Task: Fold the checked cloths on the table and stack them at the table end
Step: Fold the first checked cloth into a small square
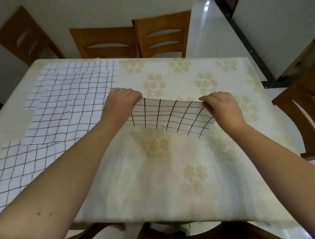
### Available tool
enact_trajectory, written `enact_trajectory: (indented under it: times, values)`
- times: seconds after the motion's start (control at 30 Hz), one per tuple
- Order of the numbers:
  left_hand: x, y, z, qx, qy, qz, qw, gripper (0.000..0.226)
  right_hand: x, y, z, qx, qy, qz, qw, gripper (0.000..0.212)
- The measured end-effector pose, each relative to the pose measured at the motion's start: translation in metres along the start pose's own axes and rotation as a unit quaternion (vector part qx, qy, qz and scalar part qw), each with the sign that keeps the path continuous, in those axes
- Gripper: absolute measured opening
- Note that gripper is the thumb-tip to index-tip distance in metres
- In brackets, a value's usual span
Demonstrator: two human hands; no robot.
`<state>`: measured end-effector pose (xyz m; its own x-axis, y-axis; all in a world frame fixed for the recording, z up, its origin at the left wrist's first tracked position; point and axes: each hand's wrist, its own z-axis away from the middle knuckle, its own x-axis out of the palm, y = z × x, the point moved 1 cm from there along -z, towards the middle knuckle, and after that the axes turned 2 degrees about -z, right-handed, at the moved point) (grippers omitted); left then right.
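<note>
White checked cloths point(57, 116) are lying spread over the left of the counter point(177, 184). Just right of them, the left hand point(121, 105) and right hand point(222, 109) are each pinching a top corner of one checked cloth point(168, 116), its long axis running left to right between them, lower edge hanging toward the person.

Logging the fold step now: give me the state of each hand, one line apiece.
Left hand: closed, pinching the left top corner of the lifted checked cloth.
Right hand: closed, pinching the same cloth's right top corner.
</note>
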<state>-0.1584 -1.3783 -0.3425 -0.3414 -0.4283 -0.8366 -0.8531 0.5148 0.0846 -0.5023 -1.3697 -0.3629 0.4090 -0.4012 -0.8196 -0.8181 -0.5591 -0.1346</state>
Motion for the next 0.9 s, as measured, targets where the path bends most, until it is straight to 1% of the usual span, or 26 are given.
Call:
enact_trajectory:
  times: [0.1, 0.13, 0.2, 0.23, 0.27, 0.33, 0.37, 0.53, 0.63, 0.7, 0.73, 0.77, 0.8, 0.83, 0.87, 0.9]
  values:
    - [-0.016, 0.000, 0.009, 0.006, -0.004, -0.024, 1.000, 0.023, -0.018, -0.005, 0.008, -0.007, 0.013, 0.033, 0.999, 0.008]
    - [-0.018, 0.000, 0.016, 0.015, -0.008, -0.032, 0.999, 0.023, -0.022, -0.008, 0.014, -0.012, 0.014, 0.046, 0.999, 0.007]
    - [-0.017, 0.001, 0.034, 0.040, -0.014, -0.041, 0.998, 0.008, -0.025, -0.016, 0.032, -0.019, 0.013, 0.062, 0.998, 0.006]
    - [-0.015, 0.002, 0.045, 0.051, -0.019, -0.039, 0.998, 0.012, -0.024, -0.020, 0.042, -0.018, 0.011, 0.070, 0.997, 0.009]
    - [-0.011, 0.003, 0.058, 0.060, -0.028, -0.037, 0.997, 0.022, -0.022, -0.024, 0.055, -0.013, 0.006, 0.071, 0.997, 0.016]
    - [-0.001, 0.006, 0.086, 0.059, -0.046, -0.027, 0.997, 0.039, -0.014, -0.034, 0.081, -0.003, -0.022, 0.055, 0.998, 0.032]
    - [0.004, 0.008, 0.101, 0.057, -0.060, -0.019, 0.996, 0.042, -0.009, -0.038, 0.094, 0.002, -0.039, 0.044, 0.998, 0.037]
    - [0.028, 0.021, 0.174, 0.032, -0.156, 0.017, 0.987, 0.043, 0.011, -0.055, 0.154, 0.039, -0.129, 0.030, 0.990, 0.045]
    - [0.038, 0.028, 0.213, 0.016, -0.231, 0.020, 0.973, 0.046, 0.019, -0.065, 0.185, 0.053, -0.188, 0.037, 0.980, 0.046]
    - [0.042, 0.032, 0.233, 0.006, -0.269, 0.021, 0.963, 0.049, 0.024, -0.070, 0.202, 0.053, -0.234, 0.042, 0.970, 0.044]
    - [0.043, 0.035, 0.241, 0.000, -0.285, 0.019, 0.958, 0.051, 0.026, -0.074, 0.207, 0.047, -0.254, 0.044, 0.965, 0.039]
    - [0.043, 0.037, 0.248, -0.001, -0.300, 0.014, 0.954, 0.052, 0.026, -0.078, 0.212, 0.042, -0.273, 0.046, 0.960, 0.026]
    - [0.043, 0.039, 0.252, 0.005, -0.306, 0.005, 0.952, 0.048, 0.026, -0.081, 0.216, 0.027, -0.281, 0.044, 0.958, 0.006]
    - [0.042, 0.042, 0.255, 0.014, -0.295, -0.003, 0.955, 0.036, 0.026, -0.083, 0.220, 0.036, -0.283, 0.039, 0.958, 0.017]
    - [0.041, 0.044, 0.259, 0.029, -0.274, -0.011, 0.961, 0.018, 0.029, -0.084, 0.225, 0.038, -0.273, 0.045, 0.960, 0.035]
    - [0.039, 0.045, 0.261, 0.027, -0.256, -0.005, 0.966, 0.009, 0.028, -0.087, 0.227, 0.057, -0.271, 0.049, 0.960, 0.047]
